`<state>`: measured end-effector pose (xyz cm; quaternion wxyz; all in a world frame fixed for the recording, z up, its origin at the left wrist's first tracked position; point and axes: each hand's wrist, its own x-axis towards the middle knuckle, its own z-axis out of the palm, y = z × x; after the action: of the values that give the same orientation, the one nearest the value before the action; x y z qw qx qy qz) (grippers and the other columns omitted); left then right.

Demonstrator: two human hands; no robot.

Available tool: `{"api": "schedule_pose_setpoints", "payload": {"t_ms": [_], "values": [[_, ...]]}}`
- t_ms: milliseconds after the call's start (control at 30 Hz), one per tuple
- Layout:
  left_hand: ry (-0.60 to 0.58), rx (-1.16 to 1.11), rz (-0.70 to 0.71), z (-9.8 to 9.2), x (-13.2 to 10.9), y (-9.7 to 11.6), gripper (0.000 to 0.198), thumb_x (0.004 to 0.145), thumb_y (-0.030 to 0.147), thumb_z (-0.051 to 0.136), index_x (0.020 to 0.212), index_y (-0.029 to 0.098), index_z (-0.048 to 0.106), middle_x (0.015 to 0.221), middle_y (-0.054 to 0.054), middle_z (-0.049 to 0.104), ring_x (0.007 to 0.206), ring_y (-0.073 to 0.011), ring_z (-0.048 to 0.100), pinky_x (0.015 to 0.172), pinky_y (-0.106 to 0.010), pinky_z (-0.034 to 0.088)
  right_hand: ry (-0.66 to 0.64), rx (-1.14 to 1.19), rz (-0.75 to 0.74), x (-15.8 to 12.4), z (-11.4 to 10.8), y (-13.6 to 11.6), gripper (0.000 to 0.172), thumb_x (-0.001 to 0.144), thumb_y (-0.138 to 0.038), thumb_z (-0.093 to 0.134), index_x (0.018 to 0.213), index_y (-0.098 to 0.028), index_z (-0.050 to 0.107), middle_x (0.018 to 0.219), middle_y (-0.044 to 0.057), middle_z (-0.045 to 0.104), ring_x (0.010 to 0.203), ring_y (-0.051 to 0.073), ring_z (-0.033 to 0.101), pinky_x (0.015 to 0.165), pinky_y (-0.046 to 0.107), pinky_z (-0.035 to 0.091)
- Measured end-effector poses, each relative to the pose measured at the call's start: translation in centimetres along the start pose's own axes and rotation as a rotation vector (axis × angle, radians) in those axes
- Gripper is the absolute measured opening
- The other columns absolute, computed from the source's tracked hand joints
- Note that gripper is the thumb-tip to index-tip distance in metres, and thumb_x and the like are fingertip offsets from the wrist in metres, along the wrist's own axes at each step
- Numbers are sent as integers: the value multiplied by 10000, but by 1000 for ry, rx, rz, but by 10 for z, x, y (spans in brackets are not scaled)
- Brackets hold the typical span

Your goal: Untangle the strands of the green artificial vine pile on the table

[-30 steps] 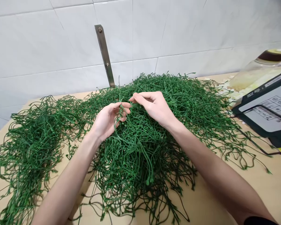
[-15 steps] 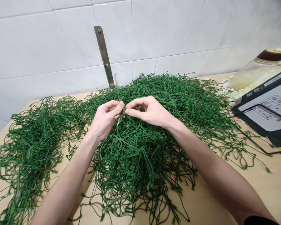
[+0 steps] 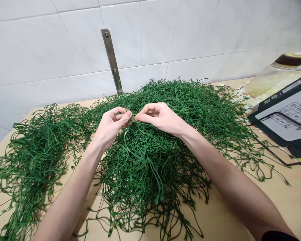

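A big tangled heap of thin green plastic stems [image 3: 150, 167] with small forked tips lies on the table in front of me. Over the back of this heap, my left hand [image 3: 109, 125] is closed, thumb and fingers pinching a small bunch of stems [image 3: 125, 136]; some stand up above the fingers, others hang below. My right hand [image 3: 163, 118] is closed in a pinch just to the right, almost touching the left. Between the fingertips shows a short light-green piece [image 3: 133, 118], its end at the right fingers. Fingers partly hide how the pieces join.
A second pile of green stems [image 3: 37, 150] spreads at the left. An upright metal strip [image 3: 111, 60] stands before the tiled wall [image 3: 65, 47]. At the right are a clear jar with a dark lid [image 3: 268, 80], scattered white bits, a dark labelled box [image 3: 271, 129] and a black cable [image 3: 273, 154].
The right fingertips have shifted slightly right, away from the left ones, and a light-green piece now shows between them. The held stems have tilted slightly left at the top.
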<state>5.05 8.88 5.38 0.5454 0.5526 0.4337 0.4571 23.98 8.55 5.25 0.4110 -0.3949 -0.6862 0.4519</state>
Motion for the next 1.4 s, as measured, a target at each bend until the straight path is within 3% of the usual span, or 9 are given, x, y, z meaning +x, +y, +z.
{"api": "schedule_pose_setpoints", "payload": {"t_ms": [167, 633, 767, 900, 1000, 1100, 1200, 1300, 1400], "values": [[13, 39, 91, -3, 1, -1, 307, 671, 390, 837, 746, 174, 633, 630, 34, 613, 555, -60, 528, 531, -188, 408, -44, 1, 11, 0, 0, -2, 202, 808, -331, 691, 819, -130, 691, 779, 40, 704, 673, 104, 584, 667, 260, 461], [-100, -18, -2, 1, -2, 5, 361, 694, 421, 816, 799, 192, 557, 574, 63, 522, 476, -55, 470, 456, -182, 373, -55, 212, 64, -1, 1, -8, 191, 710, -276, 777, 753, -129, 663, 734, -2, 667, 676, 82, 552, 711, 246, 441], [-98, 14, -21, 0, -3, 6, 387, 673, 439, 825, 831, 184, 581, 549, 72, 478, 489, -54, 433, 464, -174, 336, -53, 245, 80, 1, -1, -4, 231, 706, -232, 774, 879, -129, 660, 744, -18, 657, 720, 86, 592, 770, 255, 458], [-91, 43, -47, -1, -3, 6, 452, 576, 386, 885, 871, 175, 616, 609, 53, 544, 527, -60, 440, 501, -192, 334, -69, 98, 38, 2, -4, -2, 184, 778, -220, 698, 924, -114, 668, 794, 11, 660, 743, 104, 590, 763, 276, 453], [-53, 187, -28, -1, -3, 7, 456, 507, 310, 913, 842, 155, 646, 665, 33, 590, 568, -73, 459, 541, -219, 332, -90, -118, -11, 0, -5, -4, 165, 843, -224, 618, 923, -99, 689, 725, -5, 603, 641, 90, 496, 638, 264, 390], [-64, 431, -16, -1, -4, 11, 334, 572, 320, 876, 741, 143, 649, 594, 56, 508, 539, -66, 383, 533, -235, 268, -115, -309, -21, -3, -4, -7, 197, 888, -217, 547, 885, -103, 708, 626, -33, 528, 564, 80, 392, 572, 263, 306], [-123, 582, -21, 0, -6, 14, 338, 686, 381, 796, 593, 150, 569, 514, 76, 363, 501, -63, 283, 511, -254, 185, -98, -386, -43, -5, -3, -9, 204, 904, -218, 525, 880, -115, 699, 690, -12, 593, 602, 87, 441, 615, 264, 328], [-129, 573, -9, 0, -9, 17, 383, 712, 391, 773, 570, 165, 499, 498, 78, 347, 491, -66, 282, 504, -257, 168, -102, -371, -61, -6, -3, -11, 190, 915, -227, 516, 913, -113, 669, 836, 33, 685, 677, 100, 525, 668, 259, 371], [-156, 510, 16, -1, -9, 17, 428, 703, 350, 786, 547, 172, 429, 494, 85, 330, 484, -57, 284, 505, -251, 181, -176, -325, -37, -7, -4, -12, 184, 923, -191, 484, 949, -103, 643, 807, 42, 721, 627, 95, 542, 629, 243, 378]]}}
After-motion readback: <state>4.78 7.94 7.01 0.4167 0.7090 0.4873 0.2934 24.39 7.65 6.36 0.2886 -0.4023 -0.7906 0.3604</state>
